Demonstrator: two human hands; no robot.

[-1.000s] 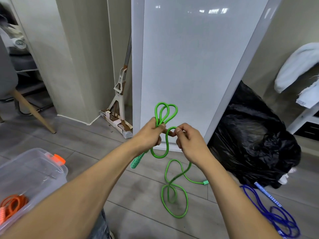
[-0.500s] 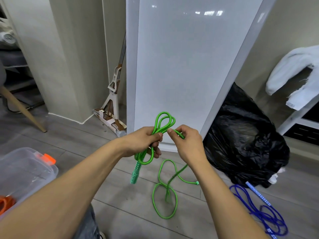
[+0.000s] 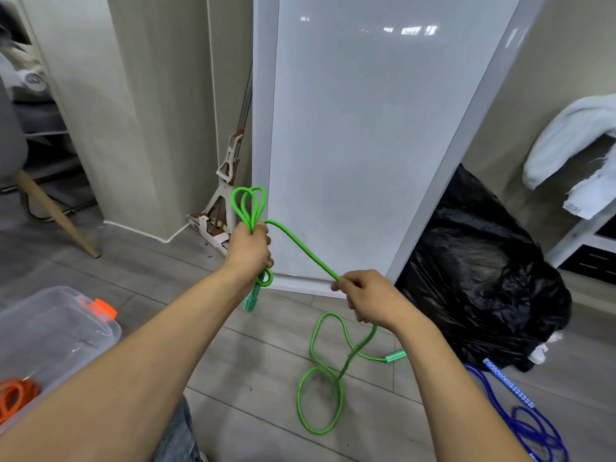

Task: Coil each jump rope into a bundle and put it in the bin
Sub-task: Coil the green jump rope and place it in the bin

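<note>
Fingers of the left hand [image 3: 250, 248] are clenched round a gathered bunch of the green jump rope [image 3: 300, 248], held up in front of the white panel [image 3: 350, 128]. Several loops stand above the fist, and below it a short loop and one patterned green handle [image 3: 250, 300] hang down. From the top of the fist a single strand runs taut, down and to the right, to the right hand [image 3: 370, 300], whose thumb and curled fingers pinch it. Below the right hand the rope drops, blurred, to the grey plank floor [image 3: 250, 361]. The rest lies there in loose loops between the two forearms, ending in the second handle [image 3: 396, 356], which lies flat just beside the right forearm.

The bin [image 3: 60, 325], clear plastic with an orange latch [image 3: 105, 308], stands on the floor at lower left, partly under the left forearm and well apart from the green rope. An orange jump rope [image 3: 15, 393] lies in loops inside it at the near corner. A blue jump rope [image 3: 533, 431] lies in a loose tangle on the floor at lower right, its blue patterned handle [image 3: 508, 383] pointing toward a full black plastic bag [image 3: 483, 278] that sits against the panel's right edge. A squeeze mop [image 3: 230, 161] leans in the corner left of the panel, behind the left hand. A wooden chair leg [image 3: 50, 211] slants to the floor at far left, and a white cloth [image 3: 566, 138] hangs over a shelf at far right.
</note>
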